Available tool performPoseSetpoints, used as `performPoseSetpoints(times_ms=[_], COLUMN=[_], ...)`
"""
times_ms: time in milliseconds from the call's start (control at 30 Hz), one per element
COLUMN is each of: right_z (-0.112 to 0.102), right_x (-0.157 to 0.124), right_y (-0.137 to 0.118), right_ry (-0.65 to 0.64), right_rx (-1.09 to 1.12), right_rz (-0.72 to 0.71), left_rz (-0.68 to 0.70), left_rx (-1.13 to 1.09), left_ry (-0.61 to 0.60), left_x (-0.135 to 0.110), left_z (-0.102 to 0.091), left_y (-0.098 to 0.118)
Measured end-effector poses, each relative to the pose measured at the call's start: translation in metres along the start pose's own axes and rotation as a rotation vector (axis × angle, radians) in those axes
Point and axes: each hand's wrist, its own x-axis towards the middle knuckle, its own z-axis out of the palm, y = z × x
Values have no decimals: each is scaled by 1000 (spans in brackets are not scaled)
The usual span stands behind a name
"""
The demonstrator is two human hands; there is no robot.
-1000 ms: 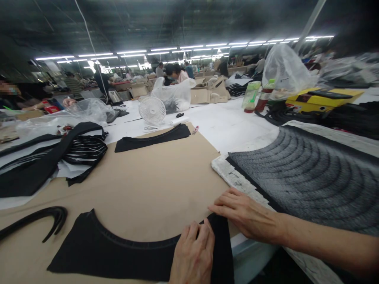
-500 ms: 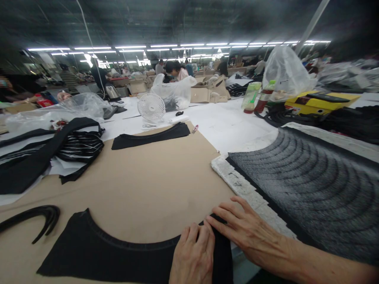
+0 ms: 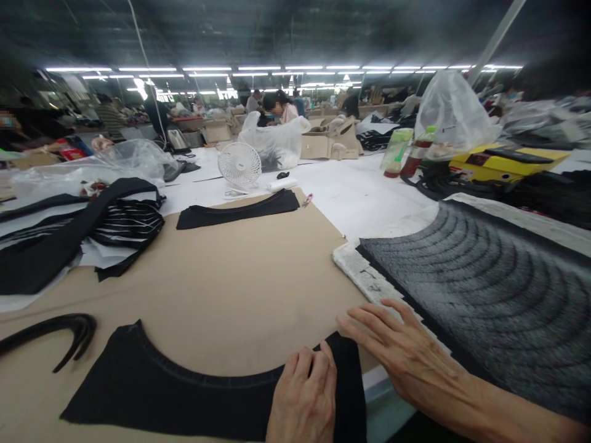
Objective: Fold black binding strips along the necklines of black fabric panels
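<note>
A black fabric piece with a curved neckline [image 3: 184,397] lies on the tan paper pattern sheet [image 3: 231,283] at the near edge of the table. My left hand [image 3: 305,400] rests flat on its right end, fingers together and stretched out. My right hand [image 3: 406,354] lies open just to the right, fingers spread, fingertips touching the fabric's top right corner and the tan sheet. Neither hand holds anything.
A thick stack of grey cut fabric [image 3: 484,289] sits right of my hands. A second black neckline piece [image 3: 240,212] lies farther back, a black curved strip [image 3: 50,332] at near left, striped black fabric [image 3: 92,227] at left. A small white fan [image 3: 239,166], bottles [image 3: 397,154], plastic bags and other workers are beyond.
My right hand has slid a little to the right, off the fabric's corner toward the grey stack. My left hand stays pressed on the fabric.
</note>
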Motion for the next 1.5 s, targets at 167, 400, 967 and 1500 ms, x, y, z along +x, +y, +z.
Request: performPoseSetpoints(times_ms=[167, 400, 967, 1500], right_z=[10, 46, 20, 60], right_x=[-1, 1, 82, 115], right_y=[-3, 8, -77, -130], right_ry=[4, 159, 111, 180], right_rx=[66, 59, 439, 300], right_rz=[-74, -99, -216, -330], left_rz=[8, -165, -565, -243], left_rx=[66, 36, -315, -136], left_ry=[35, 327, 137, -45], left_x=[1, -2, -92, -110], left_z=[-11, -6, -91, -83], left_y=[-3, 4, -129, -134])
